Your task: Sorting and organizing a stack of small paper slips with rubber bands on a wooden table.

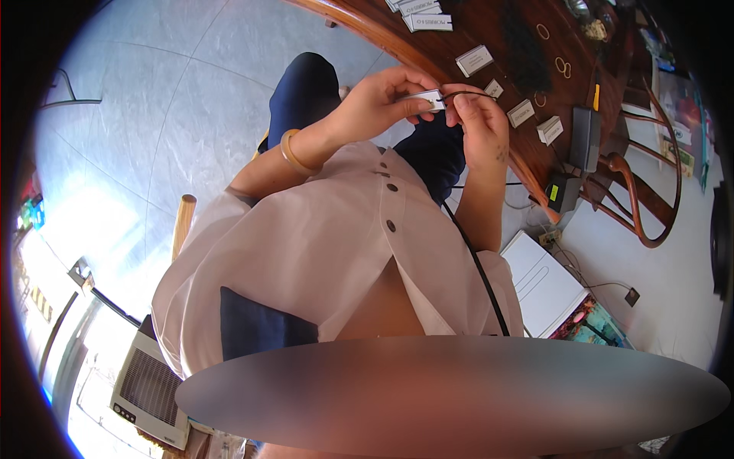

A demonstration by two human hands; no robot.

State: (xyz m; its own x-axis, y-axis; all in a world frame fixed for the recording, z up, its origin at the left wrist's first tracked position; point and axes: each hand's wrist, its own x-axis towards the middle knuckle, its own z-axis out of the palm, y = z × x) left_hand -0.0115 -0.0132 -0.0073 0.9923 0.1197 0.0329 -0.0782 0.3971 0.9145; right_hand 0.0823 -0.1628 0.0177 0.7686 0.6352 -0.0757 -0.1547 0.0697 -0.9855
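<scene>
My left hand (382,101), with a pale bangle on its wrist, grips a small white rectangular box (433,97) between thumb and fingers. A thin dark cord (468,93) runs from the box's end toward my right hand (483,126). That hand is closed on the cord, thumb against fingertips, right beside the box. Both hands are above my lap, at the wooden table's edge. Similar small white boxes lie on the table nearby, one (474,60) beyond my hands and others (520,113) to their right. My fingers partly hide the held box.
On the wooden table (474,27) are a stack of white boxes (428,21), tan loops (563,67) and black box-shaped devices (586,139). A wooden chair (631,187) stands right. A large white box (539,283) and cables are below it. A grey vented appliance (153,386) is lower left.
</scene>
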